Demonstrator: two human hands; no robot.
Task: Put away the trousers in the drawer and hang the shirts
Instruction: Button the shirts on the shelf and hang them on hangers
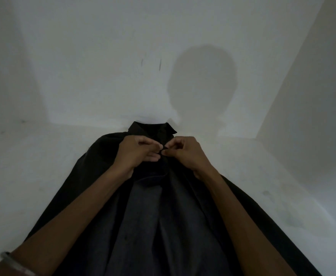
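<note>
Right fingers point(170, 148): curled in, the tips pinched on a small bit of the dark shirt's front edge just below the collar; whether it is a button is too dark to tell.
Left fingers point(154, 146): drawn together towards the right fingers, tips meeting them on the same spot of cloth and closed on the opposite front edge; the lower fingers lie along the cloth.
Right hand point(186, 153): back of the hand up, knuckles raised, resting on the upper chest of the shirt.
Left hand point(136, 151): back up, lying over the shirt's shoulder-side panel, just beside the right hand.
Forearms: both bare, running from the bottom corners of the view up over the shirt to meet at its neck.
Bangle point(16, 262): a pale band round the left wrist, at the lower left edge of the view.
Shirt point(163, 220): dark, laid flat on its back on the white surface, front up, with its body running towards the person and its sides spread out left and right.
Collar point(153, 128): at the far end, close to the surface's back edge where the wall rises.
Surface point(43, 172): white, with faint dark smudges near its right side.
Wall point(103, 56): white, with two short dark marks; side walls close in left and right.
Shadow point(203, 82): a rounded head shape cast on the back wall, above and right of the collar.
</note>
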